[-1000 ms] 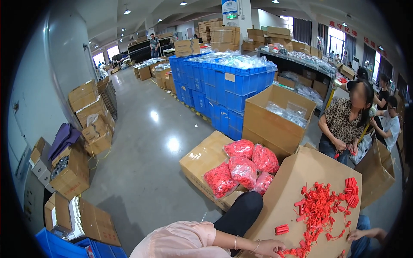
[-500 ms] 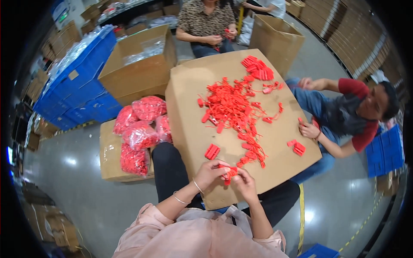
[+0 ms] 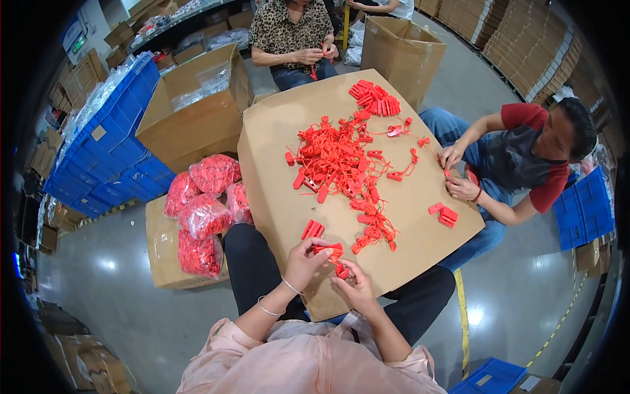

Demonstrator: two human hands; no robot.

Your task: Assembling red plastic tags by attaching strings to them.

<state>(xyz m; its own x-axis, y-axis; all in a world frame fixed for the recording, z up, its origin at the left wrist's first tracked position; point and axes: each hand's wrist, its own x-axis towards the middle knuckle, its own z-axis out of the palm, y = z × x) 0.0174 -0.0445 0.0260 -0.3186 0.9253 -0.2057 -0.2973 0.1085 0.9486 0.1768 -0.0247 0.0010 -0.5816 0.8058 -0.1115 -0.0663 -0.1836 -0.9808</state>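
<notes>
Above the near edge of the cardboard box top [image 3: 275, 190], my left hand [image 3: 306, 261] pinches a small red plastic piece [image 3: 331, 250] with a cord; its exact kind is too small to tell. My right hand [image 3: 356, 287], just right of it and lower, has thumb and fingers closed on the red cord end [image 3: 342, 270]. A short row of similar red pieces [image 3: 313, 229] lies just beyond my left hand. Farther off spreads a tangled heap of red corded pieces [image 3: 335, 154], with a strand of it [image 3: 375, 230] trailing toward me.
A co-worker at the right [image 3: 525, 157] handles a red piece beside a small red group [image 3: 444, 215]. Another person [image 3: 295, 46] works at the far side, near stacked red pieces [image 3: 375, 100]. Bagged red pieces [image 3: 205, 215], open cartons [image 3: 190, 118] and blue crates [image 3: 108, 141] stand left.
My hands have moved apart, the right one lower, drawing at the red piece. The right-hand co-worker's raised hand has come down to meet the other at the box edge. The view has shifted slightly.
</notes>
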